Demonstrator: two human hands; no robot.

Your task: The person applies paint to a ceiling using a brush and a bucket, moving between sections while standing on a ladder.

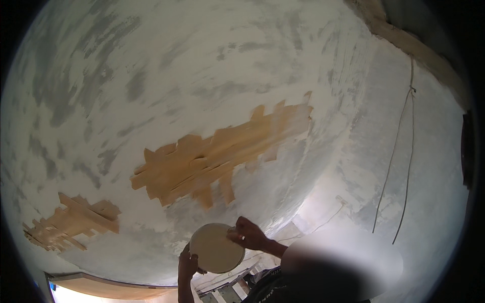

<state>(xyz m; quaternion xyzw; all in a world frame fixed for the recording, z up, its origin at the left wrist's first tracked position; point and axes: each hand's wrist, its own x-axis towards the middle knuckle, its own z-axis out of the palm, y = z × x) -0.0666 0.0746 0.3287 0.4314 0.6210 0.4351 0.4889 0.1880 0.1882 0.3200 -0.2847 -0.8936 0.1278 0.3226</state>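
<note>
A round tub of beige paste (pixel 216 250) is held up in front of me, its open top facing the camera. My left hand (pixel 188 263) grips it at the left rim, fingers wrapped round the side. At the upper right rim is my right hand (pixel 246 234), closed, partly over the paste; what it holds is too small to make out. Above the tub stretches a curved plastered surface (pixel 166 101), white with grey streaks. A large tan patch (pixel 217 151) of overlapping strokes crosses its middle. A smaller tan patch (pixel 76 222) lies at the lower left.
Two thin cords (pixel 404 151) hang on the right wall from a rough brown beam (pixel 419 50). A dark object (pixel 467 151) sits at the far right edge. Bright light enters through an opening (pixel 96 295) at the lower left. A pale blurred area covers the lower right.
</note>
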